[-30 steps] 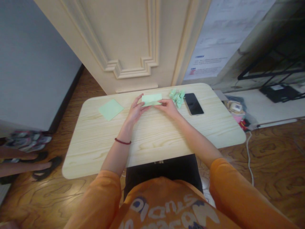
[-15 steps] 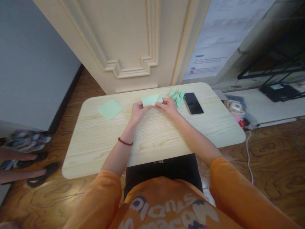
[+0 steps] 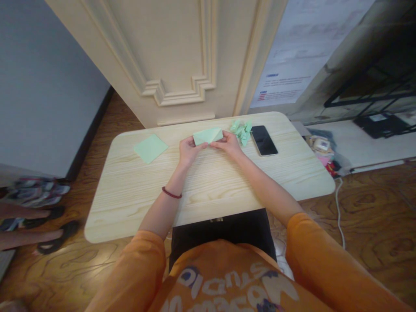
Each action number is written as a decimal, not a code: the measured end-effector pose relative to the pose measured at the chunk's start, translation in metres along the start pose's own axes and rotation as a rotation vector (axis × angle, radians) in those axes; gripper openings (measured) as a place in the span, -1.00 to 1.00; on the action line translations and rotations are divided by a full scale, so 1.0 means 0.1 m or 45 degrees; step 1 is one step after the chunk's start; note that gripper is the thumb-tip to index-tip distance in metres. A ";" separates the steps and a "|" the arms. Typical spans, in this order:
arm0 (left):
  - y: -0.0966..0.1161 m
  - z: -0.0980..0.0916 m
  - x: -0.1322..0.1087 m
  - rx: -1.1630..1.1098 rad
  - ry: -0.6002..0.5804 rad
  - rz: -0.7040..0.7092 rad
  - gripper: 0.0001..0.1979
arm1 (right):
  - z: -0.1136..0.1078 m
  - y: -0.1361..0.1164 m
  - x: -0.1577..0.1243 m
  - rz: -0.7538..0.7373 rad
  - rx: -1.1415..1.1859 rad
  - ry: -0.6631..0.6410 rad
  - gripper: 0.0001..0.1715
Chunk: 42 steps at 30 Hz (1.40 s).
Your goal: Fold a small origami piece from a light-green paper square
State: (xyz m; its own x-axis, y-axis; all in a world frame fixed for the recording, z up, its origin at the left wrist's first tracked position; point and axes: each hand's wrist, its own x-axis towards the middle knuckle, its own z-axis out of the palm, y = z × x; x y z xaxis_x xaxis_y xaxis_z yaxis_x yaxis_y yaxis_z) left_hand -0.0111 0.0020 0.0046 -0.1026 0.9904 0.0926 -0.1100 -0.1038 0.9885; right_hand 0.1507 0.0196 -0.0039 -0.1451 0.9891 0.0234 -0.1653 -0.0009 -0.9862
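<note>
Between my two hands is a folded sheet of light green paper, its right part creased on a slant. My left hand grips the left end, thumb along the near edge. On the right side my right hand pinches the paper, with its thumb near the middle of the lower edge. Some fingertips are hidden behind the sheet. A flat square of green paper lies to the left of my left hand. Just beyond my right hand sits a small heap of folded green paper pieces.
Everything rests on a pale wood-grain table with rounded corners, against a cream panel. A black phone lies right of the paper heap. Another person's feet in dark sandals are on the floor at left. A white cable hangs at right.
My right thumb has slid left along the lower edge. The slanted fold at the paper's right side now lies flatter and wider. My left hand has hardly moved.
</note>
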 end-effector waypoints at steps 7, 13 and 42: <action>-0.01 -0.01 0.02 0.039 0.032 0.002 -0.59 | -0.06 0.02 0.04 0.010 0.012 0.013 -0.42; -0.02 -0.04 0.03 0.022 0.069 -0.013 -0.56 | -0.16 0.01 0.09 -0.009 0.066 0.083 -0.46; -0.01 -0.18 0.10 0.004 -0.217 -0.133 -0.56 | -0.16 -0.01 0.05 -0.041 -0.128 -0.145 -0.54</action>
State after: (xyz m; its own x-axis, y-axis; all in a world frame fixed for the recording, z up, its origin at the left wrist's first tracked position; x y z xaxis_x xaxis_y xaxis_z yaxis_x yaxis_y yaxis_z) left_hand -0.0299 0.0100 0.0020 0.0782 0.9969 0.0081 -0.1082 0.0004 0.9941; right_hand 0.1655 0.0274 -0.0057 -0.2523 0.9653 0.0681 -0.0738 0.0510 -0.9960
